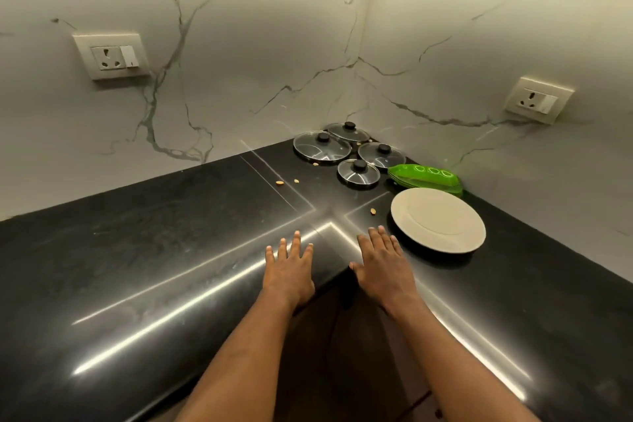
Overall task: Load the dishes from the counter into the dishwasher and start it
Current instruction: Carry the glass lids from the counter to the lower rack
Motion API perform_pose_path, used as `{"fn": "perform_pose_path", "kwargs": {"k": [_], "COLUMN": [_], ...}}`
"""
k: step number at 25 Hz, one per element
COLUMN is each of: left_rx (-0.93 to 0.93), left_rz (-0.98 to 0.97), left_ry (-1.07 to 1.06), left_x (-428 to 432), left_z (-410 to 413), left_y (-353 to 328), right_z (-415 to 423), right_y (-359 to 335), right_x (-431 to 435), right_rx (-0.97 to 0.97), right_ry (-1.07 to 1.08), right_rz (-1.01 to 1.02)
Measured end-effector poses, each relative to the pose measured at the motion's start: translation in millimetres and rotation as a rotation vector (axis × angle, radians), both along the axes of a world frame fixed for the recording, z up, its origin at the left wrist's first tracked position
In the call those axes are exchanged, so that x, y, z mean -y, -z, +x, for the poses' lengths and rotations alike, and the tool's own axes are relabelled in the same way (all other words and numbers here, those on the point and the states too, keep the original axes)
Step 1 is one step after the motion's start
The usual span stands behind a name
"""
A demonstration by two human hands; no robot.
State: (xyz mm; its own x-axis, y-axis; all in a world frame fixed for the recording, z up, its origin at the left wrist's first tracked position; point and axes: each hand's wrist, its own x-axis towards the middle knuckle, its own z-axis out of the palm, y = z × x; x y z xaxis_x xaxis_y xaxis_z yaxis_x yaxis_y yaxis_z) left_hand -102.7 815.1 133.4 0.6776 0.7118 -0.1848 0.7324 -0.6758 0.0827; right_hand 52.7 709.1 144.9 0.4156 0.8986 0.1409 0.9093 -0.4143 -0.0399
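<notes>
Both hands are lying flat, fingers spread, gripping nothing: left hand (290, 267), right hand (383, 264). The white plate (438, 220) is resting just right of the nearer right hand, apparently untouched.

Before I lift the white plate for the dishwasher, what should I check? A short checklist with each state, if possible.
1. Left hand free: ok, open, flat on the counter.
2. Right hand free: ok, open, beside the white plate.
3. Nothing lies on the plate: ok.
4. Plate apart from the green dishes: cannot tell, edges look close.
5. Glass lids clear of the plate: ok.
6. Dishwasher open: cannot tell, not in view.
</notes>
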Motion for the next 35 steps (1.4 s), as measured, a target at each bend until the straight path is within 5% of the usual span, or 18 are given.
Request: {"fn": "perform_pose_path", "kwargs": {"k": [20, 35], "left_rx": [-0.066, -0.447], "left_rz": [-0.210, -0.420], "left_ry": [-0.068, -0.027], "left_x": [-235, -296], "left_z": [195, 287], "left_y": [33, 35], "right_z": [217, 350], "right_y": [8, 35], "right_x": [-267, -431], "right_rx": [0.124, 0.418], "right_ry": [-0.114, -0.536], "right_rz": [-0.046, -0.258]}}
